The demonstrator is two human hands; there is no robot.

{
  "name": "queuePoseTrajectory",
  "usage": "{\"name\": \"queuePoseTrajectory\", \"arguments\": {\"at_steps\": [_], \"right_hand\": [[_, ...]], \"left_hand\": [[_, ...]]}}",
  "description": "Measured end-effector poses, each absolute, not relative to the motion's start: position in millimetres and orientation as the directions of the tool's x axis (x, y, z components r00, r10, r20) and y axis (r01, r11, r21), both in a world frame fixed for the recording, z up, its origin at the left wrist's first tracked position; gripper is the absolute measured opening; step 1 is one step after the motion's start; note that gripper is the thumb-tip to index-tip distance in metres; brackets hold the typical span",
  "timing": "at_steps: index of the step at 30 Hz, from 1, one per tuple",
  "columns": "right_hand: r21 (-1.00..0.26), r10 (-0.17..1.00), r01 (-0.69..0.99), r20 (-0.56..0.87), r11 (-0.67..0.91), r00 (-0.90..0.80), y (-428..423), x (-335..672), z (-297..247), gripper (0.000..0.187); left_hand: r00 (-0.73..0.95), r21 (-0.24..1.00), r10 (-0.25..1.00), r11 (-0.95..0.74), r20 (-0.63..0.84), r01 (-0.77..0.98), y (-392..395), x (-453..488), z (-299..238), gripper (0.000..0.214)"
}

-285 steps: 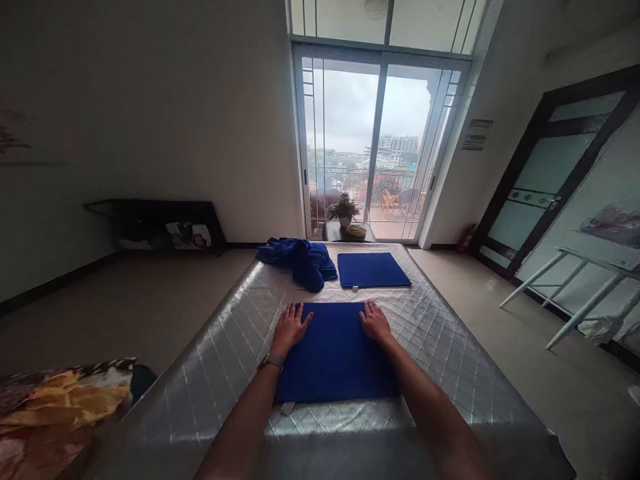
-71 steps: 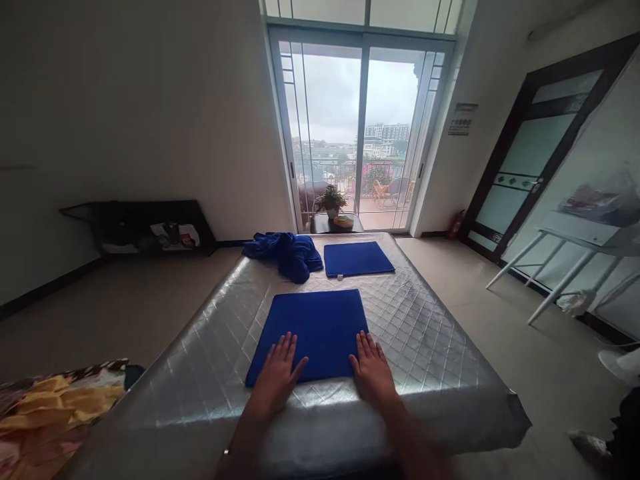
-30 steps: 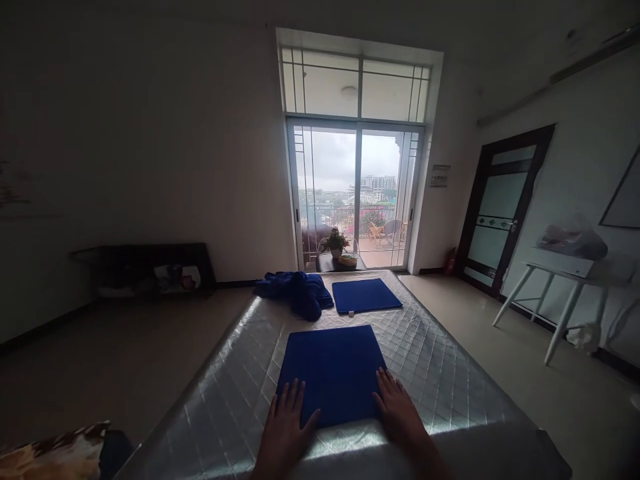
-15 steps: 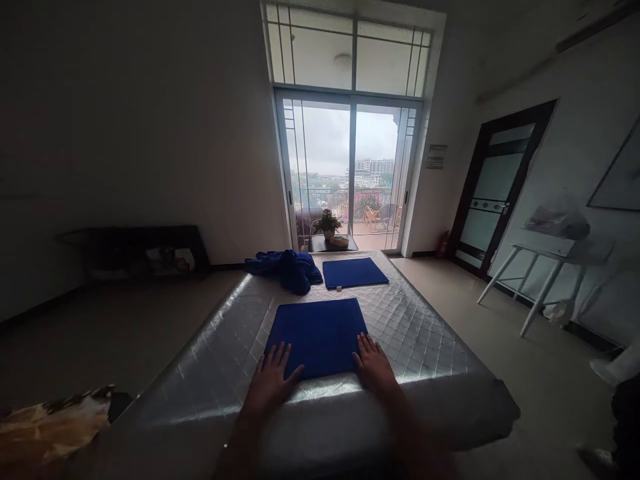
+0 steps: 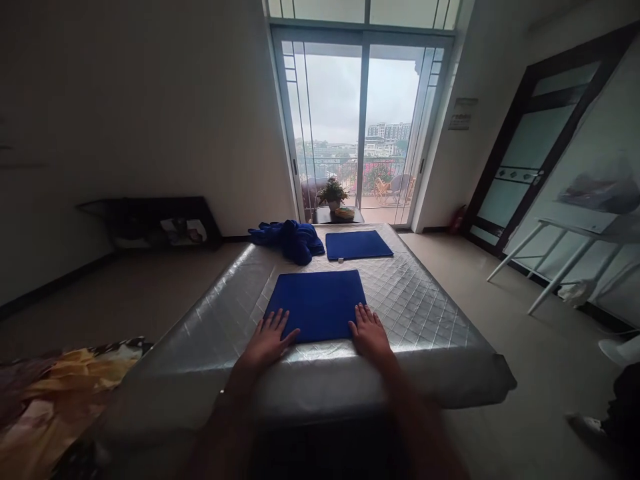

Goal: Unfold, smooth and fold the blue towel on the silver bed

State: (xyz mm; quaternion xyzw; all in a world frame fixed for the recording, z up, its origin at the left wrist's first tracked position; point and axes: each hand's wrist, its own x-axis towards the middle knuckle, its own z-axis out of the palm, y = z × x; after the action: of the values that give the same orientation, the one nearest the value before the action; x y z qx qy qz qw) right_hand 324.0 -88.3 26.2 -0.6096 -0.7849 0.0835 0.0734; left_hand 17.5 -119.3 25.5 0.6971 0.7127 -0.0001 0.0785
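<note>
Daylight from a sliding glass door [image 5: 365, 127] at the far end spreads over a dim room and a counter [image 5: 425, 307] dressed in a shiny silver quilted cover. Close to its near edge lies a flat, squared blue cloth [image 5: 320, 297]. The left hand [image 5: 265, 341] rests at its near left corner, the right hand [image 5: 371, 335] along its right side by the near right corner. Both are palm down, fingers [image 5: 278, 320] spread and gripping nothing.

That cover looks slick, so uneven pressure from one hand would probably skew the cloth, and drawing the hands together could ruck up its middle. With the near edge so close, a pull that way might drag it over the bend.

Farther off, well apart from the hands, a second blue piece [image 5: 360, 245] lies flat, a white tag [image 5: 341, 260] at its near side. Left of it sits a rumpled blue heap [image 5: 295, 243]; a hard push toward the far end could run the near cloth into either. Past them stands a potted plant [image 5: 333, 193].
</note>
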Motion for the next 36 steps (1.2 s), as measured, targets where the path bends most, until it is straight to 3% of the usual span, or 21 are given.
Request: {"name": "queuePoseTrajectory", "arguments": {"at_steps": [5,9,13,19,27,36], "right_hand": [[-0.22,0.968,0.943,0.017,0.249,-0.252,-86,324,23,0.064],[-0.204,0.967,0.946,0.023,0.253,-0.254,-87,325,24,0.063],[-0.178,0.962,0.946,0.008,0.272,-0.275,-87,327,25,0.061],[-0.167,0.965,0.951,0.007,0.259,-0.261,-86,327,23,0.063],[-0.18,0.965,0.948,0.028,0.261,-0.26,-85,326,19,0.063],[-0.169,0.968,0.954,0.022,0.249,-0.249,-87,326,22,0.062]], "left_hand": [[-0.022,0.069,0.999,0.02,0.029,0.997,-115,46,25,0.083],[0.245,0.106,0.952,-0.267,0.184,0.958,-106,111,23,0.074],[0.417,0.137,0.885,-0.448,0.205,0.883,-98,164,20,0.069],[0.333,0.164,0.937,-0.347,0.11,0.923,-97,150,20,0.066],[-0.048,0.094,0.998,0.051,-0.037,0.994,-118,38,25,0.088],[-0.067,0.116,0.998,0.065,0.013,0.991,-130,27,20,0.097]]}}
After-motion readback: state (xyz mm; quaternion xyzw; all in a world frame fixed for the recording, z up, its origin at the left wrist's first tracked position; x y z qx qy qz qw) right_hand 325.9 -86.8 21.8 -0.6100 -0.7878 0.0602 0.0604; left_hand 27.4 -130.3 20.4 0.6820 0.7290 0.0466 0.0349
